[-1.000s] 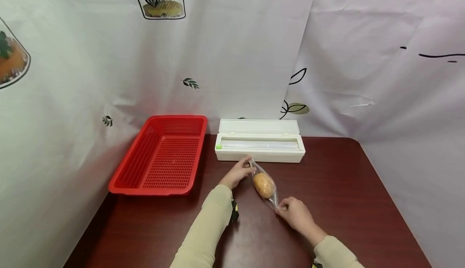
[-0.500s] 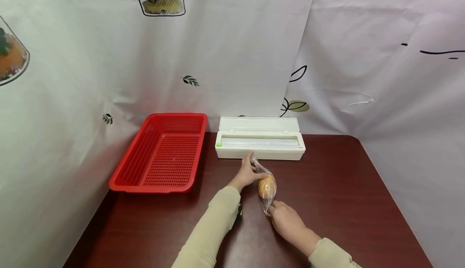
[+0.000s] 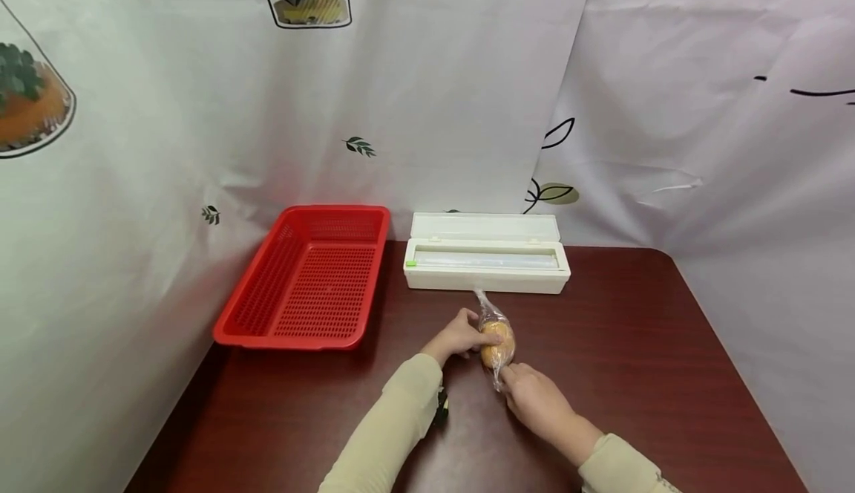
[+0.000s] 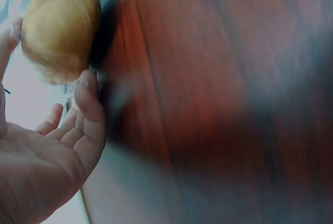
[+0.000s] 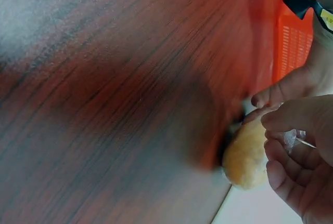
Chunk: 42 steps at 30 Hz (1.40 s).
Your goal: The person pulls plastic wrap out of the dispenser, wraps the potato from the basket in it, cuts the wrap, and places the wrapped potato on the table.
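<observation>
A golden-brown bread roll (image 3: 505, 338), wrapped in clear cling film (image 3: 486, 304), lies between both hands over the table. The far end of the film is gathered to a thin tail pointing at the white box. My left hand (image 3: 459, 338) holds the roll from its left side, thumb over it; in the left wrist view the fingers (image 4: 89, 102) reach its lower end. My right hand (image 3: 537, 400) pinches the twisted near end of the film, and in the right wrist view a bit of crumpled film shows between thumb and fingers (image 5: 283, 177).
At the back of the dark red-brown table (image 3: 601, 344), a white cling film dispenser (image 3: 487, 279) stands with its lid up and a green slider at its left. Back left is a red perforated plastic basket (image 3: 357, 330). White printed cloth (image 3: 461, 107) hangs behind.
The left hand has shifted from the film's far end onto the roll. The right hand stays at the near end, now twisted narrow. The film sits tighter round the roll.
</observation>
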Each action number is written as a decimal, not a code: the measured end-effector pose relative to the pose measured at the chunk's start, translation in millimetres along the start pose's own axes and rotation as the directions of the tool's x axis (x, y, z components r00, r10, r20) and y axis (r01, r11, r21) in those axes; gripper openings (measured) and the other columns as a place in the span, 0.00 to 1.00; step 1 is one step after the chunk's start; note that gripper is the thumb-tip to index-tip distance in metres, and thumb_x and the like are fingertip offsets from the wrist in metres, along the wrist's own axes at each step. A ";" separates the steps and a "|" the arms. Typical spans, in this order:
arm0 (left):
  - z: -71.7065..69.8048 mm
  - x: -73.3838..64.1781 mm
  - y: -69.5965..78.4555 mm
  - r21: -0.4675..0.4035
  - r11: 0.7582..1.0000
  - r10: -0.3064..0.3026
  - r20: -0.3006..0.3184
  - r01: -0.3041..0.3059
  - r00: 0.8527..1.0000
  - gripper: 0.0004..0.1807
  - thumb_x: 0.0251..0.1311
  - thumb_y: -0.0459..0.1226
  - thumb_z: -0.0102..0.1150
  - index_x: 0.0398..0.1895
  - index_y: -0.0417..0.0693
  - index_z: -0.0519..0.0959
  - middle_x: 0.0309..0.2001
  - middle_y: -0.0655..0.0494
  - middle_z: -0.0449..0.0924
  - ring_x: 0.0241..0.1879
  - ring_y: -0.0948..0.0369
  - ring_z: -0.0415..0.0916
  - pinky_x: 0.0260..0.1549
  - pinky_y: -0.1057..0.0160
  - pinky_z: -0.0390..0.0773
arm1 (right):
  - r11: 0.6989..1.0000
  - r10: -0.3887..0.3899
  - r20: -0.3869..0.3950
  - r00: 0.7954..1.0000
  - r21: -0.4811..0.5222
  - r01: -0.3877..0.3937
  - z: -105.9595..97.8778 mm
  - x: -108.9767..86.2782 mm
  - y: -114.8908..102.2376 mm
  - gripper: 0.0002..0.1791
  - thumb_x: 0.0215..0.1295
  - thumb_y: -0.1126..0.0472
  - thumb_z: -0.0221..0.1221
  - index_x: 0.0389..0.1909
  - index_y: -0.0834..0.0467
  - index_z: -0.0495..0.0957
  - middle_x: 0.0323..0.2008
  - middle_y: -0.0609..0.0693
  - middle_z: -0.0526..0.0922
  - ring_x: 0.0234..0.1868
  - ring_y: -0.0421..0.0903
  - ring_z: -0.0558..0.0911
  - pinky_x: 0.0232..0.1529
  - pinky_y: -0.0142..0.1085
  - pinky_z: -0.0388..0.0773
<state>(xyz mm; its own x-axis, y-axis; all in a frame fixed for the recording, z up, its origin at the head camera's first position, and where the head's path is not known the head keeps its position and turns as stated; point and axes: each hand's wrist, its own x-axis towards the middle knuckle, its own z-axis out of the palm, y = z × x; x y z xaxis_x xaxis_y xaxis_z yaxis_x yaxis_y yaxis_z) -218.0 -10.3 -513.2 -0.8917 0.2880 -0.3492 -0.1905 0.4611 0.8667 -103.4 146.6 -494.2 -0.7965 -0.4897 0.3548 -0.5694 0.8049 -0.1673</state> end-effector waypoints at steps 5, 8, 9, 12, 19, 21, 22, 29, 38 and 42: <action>-0.1 0.7 -3.7 -0.023 1.000 0.005 -0.002 -0.005 1.000 0.32 0.46 0.43 0.71 0.50 0.40 0.65 0.29 0.50 0.76 0.24 0.59 0.74 0.17 0.60 0.74 | 0.973 0.168 0.001 0.986 0.159 -0.166 -11.9 12.3 8.5 0.14 0.42 0.70 0.68 0.30 0.57 0.75 0.22 0.45 0.76 0.24 0.42 0.77 0.25 0.34 0.74; -3.9 2.1 -4.2 -0.022 1.000 0.011 0.010 -0.010 1.000 0.30 0.48 0.41 0.70 0.50 0.39 0.66 0.32 0.50 0.76 0.25 0.58 0.76 0.19 0.60 0.74 | 0.901 0.281 0.009 0.960 0.342 -0.267 -16.9 29.2 22.7 0.10 0.44 0.73 0.67 0.24 0.56 0.80 0.24 0.45 0.79 0.27 0.42 0.78 0.28 0.33 0.76; -5.0 2.3 -3.9 -0.019 1.000 0.012 0.014 -0.012 1.000 0.29 0.48 0.41 0.70 0.50 0.39 0.67 0.33 0.49 0.76 0.26 0.58 0.76 0.19 0.60 0.74 | 0.873 0.308 0.020 0.951 0.391 -0.291 -16.2 35.5 28.3 0.09 0.46 0.73 0.66 0.24 0.56 0.81 0.25 0.46 0.80 0.29 0.43 0.79 0.30 0.33 0.76; -6.6 3.2 -4.1 -0.026 1.000 0.013 0.032 -0.012 0.999 0.27 0.49 0.39 0.69 0.49 0.38 0.69 0.33 0.49 0.74 0.26 0.58 0.76 0.20 0.60 0.74 | 0.785 0.379 0.095 0.921 0.494 -0.374 -9.5 51.4 43.9 0.05 0.50 0.71 0.66 0.27 0.58 0.83 0.29 0.48 0.81 0.31 0.44 0.78 0.30 0.34 0.75; -6.3 5.2 -11.2 -0.150 0.989 0.028 0.087 -0.015 0.996 0.25 0.52 0.35 0.65 0.51 0.39 0.67 0.36 0.50 0.74 0.25 0.59 0.75 0.20 0.62 0.73 | 0.598 0.505 0.237 0.830 0.597 -0.535 16.1 65.0 68.7 0.15 0.49 0.67 0.68 0.32 0.63 0.71 0.26 0.52 0.66 0.28 0.45 0.66 0.28 0.35 0.64; -7.6 4.5 -12.2 -0.207 0.978 0.011 0.100 0.010 0.995 0.27 0.56 0.38 0.62 0.55 0.40 0.63 0.38 0.49 0.76 0.28 0.58 0.76 0.22 0.63 0.73 | 0.565 0.528 0.253 0.811 0.608 -0.558 19.8 63.9 72.4 0.18 0.48 0.66 0.69 0.32 0.63 0.68 0.25 0.52 0.64 0.26 0.45 0.65 0.27 0.35 0.62; -8.2 3.8 -12.2 -0.229 0.973 0.000 0.106 0.025 0.994 0.29 0.57 0.40 0.61 0.58 0.40 0.61 0.39 0.47 0.77 0.31 0.57 0.77 0.23 0.62 0.73 | 0.556 0.535 0.258 0.804 0.609 -0.566 20.5 63.0 73.5 0.19 0.48 0.65 0.69 0.32 0.63 0.67 0.25 0.52 0.64 0.26 0.45 0.64 0.27 0.35 0.62; 1.9 -2.3 -8.1 -0.122 0.991 0.055 0.067 -0.047 0.996 0.49 0.49 0.41 0.69 0.68 0.41 0.47 0.45 0.46 0.72 0.40 0.56 0.72 0.37 0.60 0.73 | 0.544 0.529 0.261 0.808 0.626 -0.559 22.0 59.6 75.8 0.19 0.50 0.62 0.69 0.34 0.63 0.68 0.25 0.50 0.65 0.25 0.44 0.65 0.25 0.34 0.63; 10.0 -4.2 -4.4 -0.104 0.995 0.007 -0.047 -0.012 0.999 0.55 0.40 0.36 0.75 0.69 0.43 0.48 0.44 0.46 0.70 0.44 0.53 0.69 0.43 0.58 0.71 | 0.242 0.556 0.474 0.682 0.694 -0.679 19.9 68.8 95.7 0.22 0.68 0.57 0.51 0.55 0.69 0.64 0.44 0.65 0.75 0.40 0.54 0.78 0.32 0.39 0.75; 13.6 -8.4 -3.7 -0.103 0.995 -0.010 -0.072 0.003 0.997 0.53 0.39 0.35 0.75 0.68 0.42 0.51 0.43 0.46 0.68 0.42 0.53 0.69 0.40 0.60 0.72 | 0.139 0.529 0.569 0.630 0.674 -0.726 22.8 80.5 105.0 0.25 0.71 0.58 0.47 0.61 0.71 0.61 0.57 0.69 0.68 0.52 0.58 0.74 0.40 0.39 0.76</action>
<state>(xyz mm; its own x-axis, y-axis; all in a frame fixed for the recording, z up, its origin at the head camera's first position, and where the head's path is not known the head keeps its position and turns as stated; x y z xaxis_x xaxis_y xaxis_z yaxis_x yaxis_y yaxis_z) -204.2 -3.0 -518.3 -0.9169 0.2225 -0.3314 -0.2339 0.3732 0.8978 -232.0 184.0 -504.2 -0.9185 -0.0733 -0.3887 0.3618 0.2415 -0.9004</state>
